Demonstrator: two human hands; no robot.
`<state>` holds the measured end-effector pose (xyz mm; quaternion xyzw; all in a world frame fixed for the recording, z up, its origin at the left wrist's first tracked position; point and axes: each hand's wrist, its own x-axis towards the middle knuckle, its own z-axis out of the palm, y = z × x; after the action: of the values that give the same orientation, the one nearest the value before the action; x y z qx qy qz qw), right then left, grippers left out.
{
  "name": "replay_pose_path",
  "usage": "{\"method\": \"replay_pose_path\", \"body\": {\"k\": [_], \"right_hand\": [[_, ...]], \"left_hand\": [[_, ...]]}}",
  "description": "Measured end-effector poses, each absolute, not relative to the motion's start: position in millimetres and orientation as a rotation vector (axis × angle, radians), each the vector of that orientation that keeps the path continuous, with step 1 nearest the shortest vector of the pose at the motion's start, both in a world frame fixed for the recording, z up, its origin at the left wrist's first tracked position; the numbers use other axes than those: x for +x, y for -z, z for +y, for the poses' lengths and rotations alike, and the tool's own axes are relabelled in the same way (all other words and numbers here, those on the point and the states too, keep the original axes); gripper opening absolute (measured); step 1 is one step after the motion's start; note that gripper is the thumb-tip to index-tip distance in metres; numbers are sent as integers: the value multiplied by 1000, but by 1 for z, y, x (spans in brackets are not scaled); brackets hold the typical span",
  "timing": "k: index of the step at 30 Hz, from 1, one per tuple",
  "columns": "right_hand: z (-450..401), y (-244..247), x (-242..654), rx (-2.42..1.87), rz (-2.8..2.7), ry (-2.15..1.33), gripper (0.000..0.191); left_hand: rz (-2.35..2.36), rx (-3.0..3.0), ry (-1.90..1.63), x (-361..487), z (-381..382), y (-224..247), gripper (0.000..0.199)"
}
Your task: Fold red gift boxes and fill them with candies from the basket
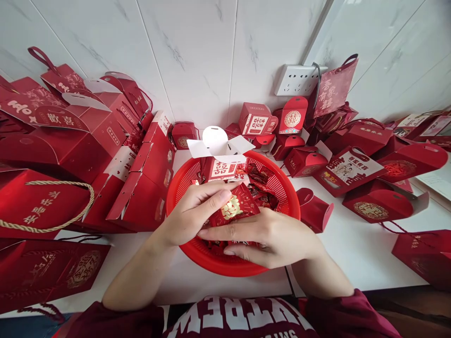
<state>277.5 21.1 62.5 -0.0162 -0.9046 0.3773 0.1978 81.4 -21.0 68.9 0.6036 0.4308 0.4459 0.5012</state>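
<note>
Both hands are over a round red plastic basket that holds many small red packets. Between them is a red packet with a gold character. My left hand wraps round its left side, thumb lying over the top edge. From the right, my right hand presses against the packet's lower part with its fingers pointing left. Just behind the hands, an open red and white box with raised white flaps rests at the basket's back; what is inside it cannot be seen.
Red gift boxes and bags with rope handles crowd the left. More red boxes stand at the right and along the tiled wall. A white power strip with a cable is on the wall. The white table shows at front right.
</note>
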Motion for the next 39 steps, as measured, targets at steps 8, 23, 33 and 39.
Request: {"method": "replay_pose_path", "body": {"k": [8, 23, 33, 39], "right_hand": [[23, -61, 277, -39, -2535, -1088, 44], [30, -75, 304, -614, -2239, -873, 36], [41, -73, 313, -627, -2039, -955, 13], [35, -78, 324, -613, -2082, -890, 15]], "left_hand": [[1021, 1481, -1064, 80, -20, -67, 35], [1085, 1936, -1210, 86, -13, -54, 43], [1700, 2391, -1209, 59, 22, -81, 28], [1835, 2331, -727, 38, 70, -66, 40]]}}
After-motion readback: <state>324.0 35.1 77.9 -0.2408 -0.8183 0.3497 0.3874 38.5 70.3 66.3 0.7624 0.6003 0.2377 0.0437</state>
